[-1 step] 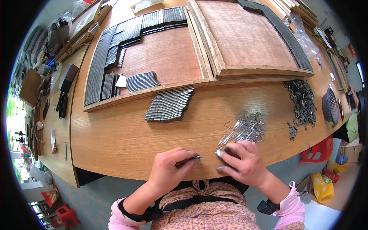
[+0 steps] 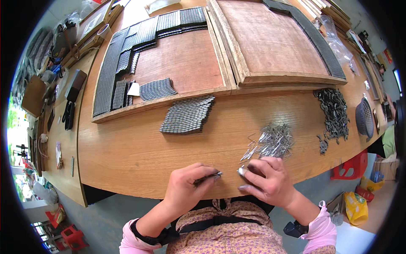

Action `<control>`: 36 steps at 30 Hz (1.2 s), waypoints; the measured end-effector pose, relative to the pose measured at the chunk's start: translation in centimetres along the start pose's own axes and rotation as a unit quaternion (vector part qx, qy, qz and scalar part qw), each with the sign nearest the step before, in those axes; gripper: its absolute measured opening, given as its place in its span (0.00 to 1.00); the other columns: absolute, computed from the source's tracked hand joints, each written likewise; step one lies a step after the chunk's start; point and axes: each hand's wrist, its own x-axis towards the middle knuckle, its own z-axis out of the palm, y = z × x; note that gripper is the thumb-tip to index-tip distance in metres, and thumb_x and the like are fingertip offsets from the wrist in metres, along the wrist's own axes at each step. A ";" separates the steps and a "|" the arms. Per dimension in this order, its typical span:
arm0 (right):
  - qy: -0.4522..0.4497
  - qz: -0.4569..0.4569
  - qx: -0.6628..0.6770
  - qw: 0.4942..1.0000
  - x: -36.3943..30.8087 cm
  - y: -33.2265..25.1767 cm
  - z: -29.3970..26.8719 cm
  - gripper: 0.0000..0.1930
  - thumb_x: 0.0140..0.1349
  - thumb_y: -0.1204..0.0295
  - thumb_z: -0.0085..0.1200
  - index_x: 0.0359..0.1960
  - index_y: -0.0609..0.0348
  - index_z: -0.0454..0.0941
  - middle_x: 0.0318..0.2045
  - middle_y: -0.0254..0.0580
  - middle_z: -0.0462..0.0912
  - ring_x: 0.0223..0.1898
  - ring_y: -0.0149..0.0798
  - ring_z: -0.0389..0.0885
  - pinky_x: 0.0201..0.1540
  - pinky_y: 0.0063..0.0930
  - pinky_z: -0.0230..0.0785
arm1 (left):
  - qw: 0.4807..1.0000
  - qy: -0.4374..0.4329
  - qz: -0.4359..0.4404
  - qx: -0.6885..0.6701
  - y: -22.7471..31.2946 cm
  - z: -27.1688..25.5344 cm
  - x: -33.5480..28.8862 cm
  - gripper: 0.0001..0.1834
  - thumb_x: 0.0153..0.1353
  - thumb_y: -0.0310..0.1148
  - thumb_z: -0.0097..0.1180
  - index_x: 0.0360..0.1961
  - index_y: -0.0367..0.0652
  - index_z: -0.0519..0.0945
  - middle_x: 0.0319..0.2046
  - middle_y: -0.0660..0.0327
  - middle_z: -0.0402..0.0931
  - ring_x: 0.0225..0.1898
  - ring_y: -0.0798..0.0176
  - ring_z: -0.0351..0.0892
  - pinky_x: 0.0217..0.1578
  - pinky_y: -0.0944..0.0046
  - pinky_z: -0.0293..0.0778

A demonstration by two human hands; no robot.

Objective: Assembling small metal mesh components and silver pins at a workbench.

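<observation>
My left hand (image 2: 186,184) is closed in a pinch near the table's front edge. Between its fingertips pokes out a small dark piece with a shiny tip (image 2: 219,173), mostly hidden by the fingers. Opposite it, my right hand (image 2: 270,180) has curled fingers, a white covering on one fingertip, and the thumb apart below. Something small and bright shows at that fingertip, too small to name. Just beyond the right hand lies a loose heap of thin metal pins (image 2: 275,140). A stack of ribbed dark grey strips (image 2: 187,115) sits farther off, left of the middle.
Two shallow wooden trays (image 2: 169,98) (image 2: 292,79) hold rows of dark ribbed pieces along their sides. A pile of small dark parts (image 2: 332,114) lies at the right, beside a grey perforated basket (image 2: 364,118). Red stools (image 2: 350,166) stand below the table.
</observation>
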 end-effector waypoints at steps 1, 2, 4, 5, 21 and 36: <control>-0.012 -0.025 -0.023 0.999 -0.1 -0.1 0.1 0.21 0.43 0.59 0.69 0.40 0.54 0.82 0.43 0.35 0.77 0.44 0.40 0.72 0.47 0.35 0.64 | 1.000 0.002 -0.002 0.001 -0.1 0.0 -0.2 0.08 0.54 0.23 0.62 0.37 0.38 0.83 0.28 0.57 0.80 0.26 0.64 0.79 0.28 0.68 0.74; -0.013 -0.027 -0.021 0.999 0.0 -0.3 0.1 0.21 0.43 0.59 0.69 0.40 0.54 0.82 0.43 0.35 0.77 0.44 0.40 0.72 0.47 0.35 0.64 | 1.000 0.012 0.013 0.018 -0.1 0.2 -0.3 0.08 0.54 0.23 0.62 0.37 0.39 0.83 0.29 0.58 0.79 0.26 0.61 0.79 0.28 0.67 0.74; -0.001 -0.016 -0.009 1.000 0.2 -0.7 0.2 0.23 0.43 0.57 0.69 0.40 0.54 0.82 0.43 0.35 0.77 0.45 0.40 0.72 0.48 0.35 0.63 | 0.999 0.022 0.027 0.035 -0.1 0.3 -0.4 0.08 0.53 0.24 0.62 0.37 0.40 0.83 0.29 0.58 0.79 0.27 0.58 0.80 0.28 0.65 0.75; -0.001 -0.017 -0.008 1.000 0.2 -0.7 0.3 0.23 0.43 0.57 0.69 0.40 0.54 0.82 0.43 0.35 0.77 0.45 0.40 0.72 0.48 0.35 0.63 | 0.998 0.022 0.023 0.052 0.1 0.3 -0.4 0.08 0.53 0.25 0.63 0.36 0.41 0.83 0.29 0.59 0.79 0.27 0.58 0.80 0.27 0.64 0.75; 0.036 0.184 0.428 0.884 2.7 -2.5 1.5 0.06 0.52 0.79 0.62 0.34 0.62 0.82 0.30 0.35 0.83 0.30 0.25 0.79 0.31 0.18 0.71 | 0.987 0.030 0.091 0.126 0.0 0.3 -0.4 0.09 0.50 0.24 0.64 0.34 0.41 0.83 0.29 0.60 0.80 0.28 0.59 0.81 0.28 0.64 0.77; 0.040 0.059 0.307 0.949 4.6 -2.1 2.2 0.10 0.45 0.80 0.65 0.32 0.60 0.83 0.30 0.42 0.84 0.30 0.37 0.83 0.32 0.25 0.75 | 0.985 0.011 0.086 0.152 -0.4 0.2 -0.4 0.08 0.50 0.25 0.63 0.34 0.42 0.82 0.31 0.60 0.80 0.30 0.57 0.81 0.28 0.62 0.77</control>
